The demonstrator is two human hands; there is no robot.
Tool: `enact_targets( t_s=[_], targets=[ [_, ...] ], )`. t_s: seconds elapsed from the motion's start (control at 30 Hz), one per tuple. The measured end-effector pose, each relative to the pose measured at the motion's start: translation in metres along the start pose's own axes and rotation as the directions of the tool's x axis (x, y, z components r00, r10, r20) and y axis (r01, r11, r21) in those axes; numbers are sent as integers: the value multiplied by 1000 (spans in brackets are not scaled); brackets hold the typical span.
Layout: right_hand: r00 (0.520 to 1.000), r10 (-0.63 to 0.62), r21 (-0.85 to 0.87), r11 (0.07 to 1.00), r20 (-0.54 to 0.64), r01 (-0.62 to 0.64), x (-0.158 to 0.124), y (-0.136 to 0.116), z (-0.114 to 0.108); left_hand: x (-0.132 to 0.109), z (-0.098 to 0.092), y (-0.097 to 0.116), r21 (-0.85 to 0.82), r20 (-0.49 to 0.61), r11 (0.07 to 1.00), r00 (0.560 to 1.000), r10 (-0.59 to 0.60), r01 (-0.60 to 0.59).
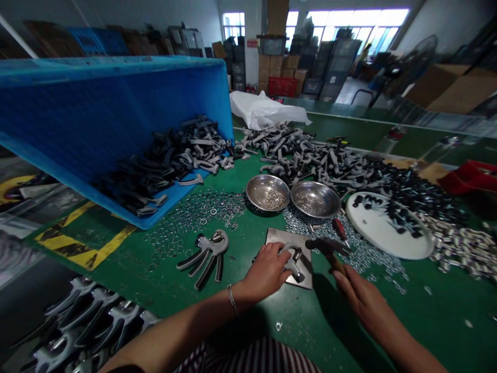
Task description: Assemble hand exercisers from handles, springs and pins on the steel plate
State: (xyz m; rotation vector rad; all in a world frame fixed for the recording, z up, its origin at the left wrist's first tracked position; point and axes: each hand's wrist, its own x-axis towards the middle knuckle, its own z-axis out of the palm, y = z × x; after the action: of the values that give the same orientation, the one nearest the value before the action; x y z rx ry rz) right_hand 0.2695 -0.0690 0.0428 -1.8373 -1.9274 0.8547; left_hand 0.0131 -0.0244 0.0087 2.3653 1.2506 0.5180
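My left hand (269,269) is closed around a grey hand grip strengthener (295,267), pressing it onto a square metal plate (277,237). Part of the strengthener is hidden under the fingers. A hammer (330,249) is gripped by its wooden handle in my right hand (359,292). Its dark head hovers over the plate's right edge, close to the strengthener. To the left on the green table, two assembled hand grip strengtheners (209,254) lie side by side with their dark-padded handles fanned toward me.
A blue crate (229,98) on its side spills grey handles. Two metal bowls (267,178) of small parts stand behind the plate. A white tray (365,241) of black knobs, a red-handled screwdriver (339,228) and loose rings and nuts lie around. Finished grips (97,311) pile up lower left.
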Motion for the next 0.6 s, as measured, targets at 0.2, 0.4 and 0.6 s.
enact_targets(
  t_s=[0.2,0.4,0.6],
  targets=[
    [988,-32,6,999,152,32,12,-16,-1,-1,11,-3,-61,-52,997,997,-58,55],
    [976,-29,-19,999,216,34,12,-42,11,-4,20,-4,-184,-73,973,985,-155,139],
    [882,328,462,759,338,-459,-33,4,7,6,-5,-2,-327,12,928,983,-184,178]
  ],
)
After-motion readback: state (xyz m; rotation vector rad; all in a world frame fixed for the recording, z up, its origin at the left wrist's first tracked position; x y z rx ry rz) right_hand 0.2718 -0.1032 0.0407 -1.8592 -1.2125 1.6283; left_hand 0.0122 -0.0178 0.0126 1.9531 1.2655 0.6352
